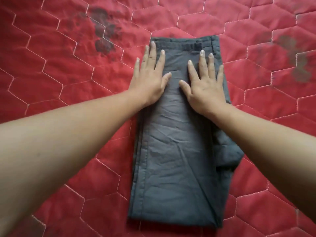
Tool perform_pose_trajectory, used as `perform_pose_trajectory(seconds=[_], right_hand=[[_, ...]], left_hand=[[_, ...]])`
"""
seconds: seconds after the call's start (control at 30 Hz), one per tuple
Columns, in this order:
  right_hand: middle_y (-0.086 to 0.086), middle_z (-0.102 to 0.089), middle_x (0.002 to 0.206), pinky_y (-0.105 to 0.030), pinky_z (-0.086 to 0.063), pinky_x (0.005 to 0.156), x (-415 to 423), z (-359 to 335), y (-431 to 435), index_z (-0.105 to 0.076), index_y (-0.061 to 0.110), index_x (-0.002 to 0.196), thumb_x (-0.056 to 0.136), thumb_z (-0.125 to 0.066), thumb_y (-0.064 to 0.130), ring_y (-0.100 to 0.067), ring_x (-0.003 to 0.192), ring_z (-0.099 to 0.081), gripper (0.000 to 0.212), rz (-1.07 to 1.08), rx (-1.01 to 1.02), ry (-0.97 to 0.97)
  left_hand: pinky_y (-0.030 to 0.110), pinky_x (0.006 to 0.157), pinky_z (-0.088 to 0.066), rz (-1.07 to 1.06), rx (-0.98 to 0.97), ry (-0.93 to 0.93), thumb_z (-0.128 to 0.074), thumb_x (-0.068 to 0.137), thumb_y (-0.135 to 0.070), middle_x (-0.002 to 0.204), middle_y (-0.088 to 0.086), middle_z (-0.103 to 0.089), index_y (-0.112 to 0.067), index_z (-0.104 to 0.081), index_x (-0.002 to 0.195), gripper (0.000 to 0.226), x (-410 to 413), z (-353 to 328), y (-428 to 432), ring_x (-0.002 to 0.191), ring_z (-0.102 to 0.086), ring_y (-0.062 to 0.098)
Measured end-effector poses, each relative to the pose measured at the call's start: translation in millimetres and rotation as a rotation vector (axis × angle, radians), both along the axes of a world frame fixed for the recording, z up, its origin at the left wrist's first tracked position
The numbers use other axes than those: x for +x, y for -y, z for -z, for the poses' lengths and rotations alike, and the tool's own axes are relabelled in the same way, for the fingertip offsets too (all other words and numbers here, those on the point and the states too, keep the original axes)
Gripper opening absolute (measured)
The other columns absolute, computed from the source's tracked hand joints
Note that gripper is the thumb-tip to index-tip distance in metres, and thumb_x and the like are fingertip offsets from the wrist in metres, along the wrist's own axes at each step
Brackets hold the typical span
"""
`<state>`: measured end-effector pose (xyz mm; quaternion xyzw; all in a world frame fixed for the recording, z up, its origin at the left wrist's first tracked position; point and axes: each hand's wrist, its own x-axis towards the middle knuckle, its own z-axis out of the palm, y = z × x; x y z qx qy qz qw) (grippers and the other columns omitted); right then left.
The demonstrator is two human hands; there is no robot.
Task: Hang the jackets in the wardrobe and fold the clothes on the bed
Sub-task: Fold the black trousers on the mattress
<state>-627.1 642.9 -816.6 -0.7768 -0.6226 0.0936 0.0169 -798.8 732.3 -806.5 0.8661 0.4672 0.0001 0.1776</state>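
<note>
A pair of folded grey trousers (pixel 177 142) lies lengthwise on a red quilted bed (pixel 59 74), the waistband end just beyond the fingertips. The left hand (pixel 150 79) presses flat on the fold's left edge, fingers straight and spread, partly on the quilt. The right hand (pixel 206 84) lies flat beside it on the cloth, fingers likewise spread. Dark stains (pixel 104 33) mark the quilt beyond the left hand.

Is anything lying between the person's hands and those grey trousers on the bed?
Nothing visible. The left hand and right hand both lie flat and open, directly on the far half of the folded grey trousers, which rest on the red quilted bedspread.
</note>
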Motion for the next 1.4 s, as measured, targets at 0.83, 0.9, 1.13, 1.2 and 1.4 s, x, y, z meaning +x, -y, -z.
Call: perform_pose_trajectory(seconds=[0.83,0.9,1.13,1.2,1.4], right_hand=[[-0.018,-0.003,0.170,-0.067,-0.009,0.121,-64,0,268,-0.023,0.022,0.162,0.098,-0.028,0.070,-0.038,0.157,0.001,0.080,-0.155,-0.031,0.036],[-0.015,-0.005,0.170,-0.069,-0.011,0.120,-69,-3,293,-0.026,0.020,0.162,0.098,-0.031,0.069,-0.037,0.157,-0.002,0.080,-0.216,0.002,0.020],[-0.014,-0.006,0.171,-0.072,-0.016,0.117,-68,0,330,-0.023,0.023,0.162,0.089,-0.034,0.082,-0.040,0.157,0.000,0.094,-0.362,-0.147,0.052],[-0.016,-0.015,0.169,-0.073,-0.021,0.114,-61,-6,333,-0.034,0.022,0.159,0.089,-0.049,0.068,-0.042,0.155,-0.010,0.085,-0.463,-0.103,0.016],[-0.011,-0.056,0.147,-0.067,-0.033,0.111,-34,-21,328,-0.068,0.016,0.128,0.082,-0.069,0.033,-0.036,0.140,-0.048,0.050,-0.656,0.138,-0.044]], left_hand=[[0.055,0.123,-0.016,0.340,0.082,-0.176,-0.028,0.099,-0.065,0.169,0.013,0.002,-0.029,-0.015,0.161,0.073,-143,17,264,0.156,0.002,0.029],[0.056,0.123,-0.015,0.323,0.062,-0.149,-0.028,0.098,-0.067,0.168,0.016,0.004,-0.028,-0.013,0.162,0.076,-149,13,280,0.156,0.004,0.032],[0.054,0.123,-0.017,0.430,0.037,-0.209,-0.035,0.092,-0.074,0.168,0.016,0.002,-0.030,-0.014,0.161,0.085,-166,3,298,0.156,0.000,0.033],[0.049,0.121,-0.026,0.421,0.034,-0.163,-0.051,0.088,-0.054,0.167,0.018,-0.014,-0.024,-0.032,0.156,0.076,-170,-3,301,0.154,-0.015,0.034],[0.043,0.072,-0.048,0.455,0.171,0.067,-0.062,0.071,-0.016,0.103,0.006,-0.063,-0.013,-0.062,0.096,0.025,-177,-27,283,0.096,-0.062,0.032]])
